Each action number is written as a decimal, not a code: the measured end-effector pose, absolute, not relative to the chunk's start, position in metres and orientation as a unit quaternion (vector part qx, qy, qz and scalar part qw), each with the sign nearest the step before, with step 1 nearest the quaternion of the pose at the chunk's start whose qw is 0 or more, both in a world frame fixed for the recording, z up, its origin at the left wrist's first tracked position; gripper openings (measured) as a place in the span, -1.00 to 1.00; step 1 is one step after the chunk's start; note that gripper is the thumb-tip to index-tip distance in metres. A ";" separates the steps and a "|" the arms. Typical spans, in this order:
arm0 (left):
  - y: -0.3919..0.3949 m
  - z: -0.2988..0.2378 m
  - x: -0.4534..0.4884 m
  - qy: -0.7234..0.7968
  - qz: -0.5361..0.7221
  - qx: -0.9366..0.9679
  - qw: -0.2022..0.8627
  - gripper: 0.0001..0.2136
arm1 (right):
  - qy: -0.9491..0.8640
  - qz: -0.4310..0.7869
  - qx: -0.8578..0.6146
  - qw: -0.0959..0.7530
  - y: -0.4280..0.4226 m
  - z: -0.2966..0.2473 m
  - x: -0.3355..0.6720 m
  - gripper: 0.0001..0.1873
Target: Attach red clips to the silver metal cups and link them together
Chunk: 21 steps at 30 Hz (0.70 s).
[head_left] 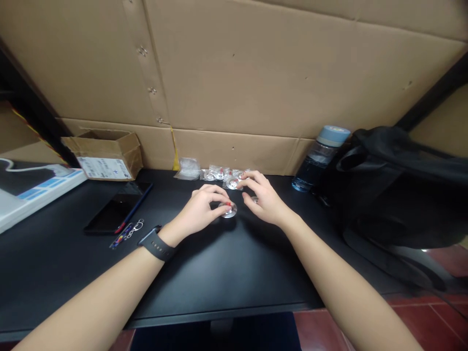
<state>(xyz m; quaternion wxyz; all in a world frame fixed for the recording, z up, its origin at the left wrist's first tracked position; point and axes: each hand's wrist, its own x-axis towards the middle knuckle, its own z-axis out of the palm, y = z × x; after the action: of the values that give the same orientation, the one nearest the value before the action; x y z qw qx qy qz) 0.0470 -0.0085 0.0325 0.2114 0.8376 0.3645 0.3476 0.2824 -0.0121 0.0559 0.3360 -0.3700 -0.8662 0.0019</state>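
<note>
I'm apparently handling a shiny disc (230,213) at the bench (219,282), my left fingers (218,211) pinching it; my right fingers (250,184) are hovering, loosely parted, near bagged pieces (231,183), hold unclear. The next move is probably requiring steady pinching.

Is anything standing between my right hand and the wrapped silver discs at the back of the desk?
Nothing visible does; the fingers of your right hand overlap the wrapped silver discs in this view, though contact is unclear.

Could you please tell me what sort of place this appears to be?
Probably a desk or workbench: a black tabletop backed by a cardboard panel, with a white power strip at the left.
</note>
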 end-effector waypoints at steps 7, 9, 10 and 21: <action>-0.012 0.035 0.048 0.379 0.286 0.864 0.167 -0.87 | -0.861 0.004 -0.387 0.329 -0.007 0.055 0.289 -0.72; -0.011 0.032 0.048 0.373 0.281 0.870 0.157 -0.84 | -0.859 0.005 -0.392 0.329 -0.006 0.055 0.290 -0.73; -0.010 0.031 0.048 0.370 0.279 0.873 0.153 -0.83 | -0.859 0.006 -0.394 0.327 -0.005 0.055 0.291 -0.74; 0.000 0.040 0.030 0.428 0.321 0.841 0.080 -0.80 | -0.859 0.029 -0.418 0.295 0.001 0.057 0.307 -0.79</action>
<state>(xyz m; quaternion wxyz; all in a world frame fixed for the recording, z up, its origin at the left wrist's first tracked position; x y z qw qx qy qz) 0.0303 -0.0001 0.0402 0.0801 0.8407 0.4283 0.3214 0.3070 0.0008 0.0573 0.2950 -0.4175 -0.8590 0.0293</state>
